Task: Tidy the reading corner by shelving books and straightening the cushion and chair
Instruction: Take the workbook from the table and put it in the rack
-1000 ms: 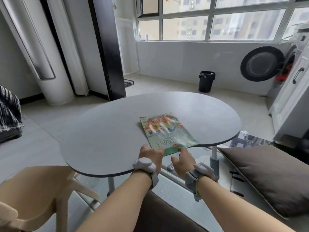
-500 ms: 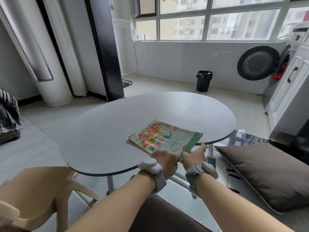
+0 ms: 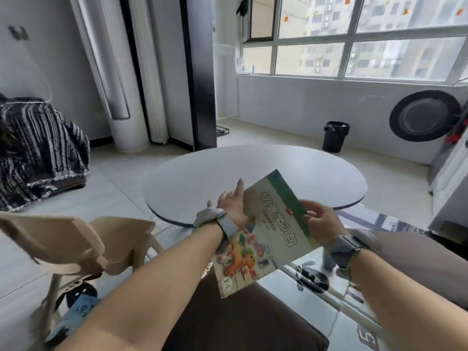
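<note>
Book (image 3: 266, 236) is hanging in the air at centre frame, lifted clear of the table (image 3: 228, 173) and tilting its cover toward the camera, a green band running down its right side. Right hand (image 3: 321, 224) is pinching that right edge, thumb on the cover, fingers tucked behind. Left hand (image 3: 231, 201) is lying open at the book's upper left edge, fingers straight and pointing up the frame. Whether its palm is actually bearing on the back cover I cannot tell, since the book is hiding it.

By my reading, this is the carry to the shelf getting going. It is looking like a thin, floppy paperback, so it is wanting that open hand flat under the back while the pinch is doing the steering; otherwise it is risking a sag or a slip. No shelf is showing anywhere in this view, so looking round for one is coming first.

Around it, the grey table is filling the middle of the frame just beyond the hands. A brown cushion (image 3: 417, 262) is lying low at the right edge. A beige chair (image 3: 76, 239) is sitting at lower left, near the left forearm, and is looking the likeliest thing to bump. A striped blanket (image 3: 38, 148) is slumping at the left edge, and a black bin (image 3: 335, 136) is standing by the far wall, well apart.
</note>
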`<state>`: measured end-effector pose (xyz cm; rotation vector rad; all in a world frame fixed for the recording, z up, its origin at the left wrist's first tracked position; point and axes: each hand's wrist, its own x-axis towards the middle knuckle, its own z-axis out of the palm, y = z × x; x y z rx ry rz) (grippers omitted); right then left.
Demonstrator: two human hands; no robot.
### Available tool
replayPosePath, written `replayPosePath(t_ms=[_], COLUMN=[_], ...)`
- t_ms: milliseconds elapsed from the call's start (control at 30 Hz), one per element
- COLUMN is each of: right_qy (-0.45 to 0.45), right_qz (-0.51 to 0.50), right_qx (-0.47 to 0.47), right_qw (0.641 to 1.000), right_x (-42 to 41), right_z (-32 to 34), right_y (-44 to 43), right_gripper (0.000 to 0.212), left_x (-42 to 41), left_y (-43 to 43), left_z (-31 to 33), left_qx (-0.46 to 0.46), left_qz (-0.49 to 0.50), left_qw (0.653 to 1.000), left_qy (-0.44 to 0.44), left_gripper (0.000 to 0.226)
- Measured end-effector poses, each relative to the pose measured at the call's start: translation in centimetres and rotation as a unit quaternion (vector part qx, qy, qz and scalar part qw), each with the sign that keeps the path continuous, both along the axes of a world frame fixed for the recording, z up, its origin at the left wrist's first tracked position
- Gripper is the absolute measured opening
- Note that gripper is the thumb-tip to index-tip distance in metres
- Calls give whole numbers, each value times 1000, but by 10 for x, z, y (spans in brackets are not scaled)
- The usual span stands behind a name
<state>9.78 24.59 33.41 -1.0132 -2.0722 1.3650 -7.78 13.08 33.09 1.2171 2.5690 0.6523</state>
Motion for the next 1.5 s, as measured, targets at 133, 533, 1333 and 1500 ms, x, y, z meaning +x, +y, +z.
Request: replayPosePath(t_ms=[133, 533, 1333, 1500], right_qy=[7, 59, -28, 1], right_qz=[13, 98, 161, 197], right_qx=[1, -79, -33, -59], right_qw=[1000, 990, 986, 979], right_x=[25, 53, -4, -22], right_z=[13, 0, -121, -122], right_y=[-36, -183, -272, -267], right_gripper=[28, 29, 36, 31], left_x=[10, 74, 70, 70], left_y=[-69, -229, -343, -343], left_z=[-1, -13, -128, -108], left_qx=[52, 338, 173, 163], left_qz=[-35, 156, 331, 393], left_qw=[982, 832, 890, 866], left_qy=[-180, -412, -262, -263], left_gripper=[28, 30, 32, 46])
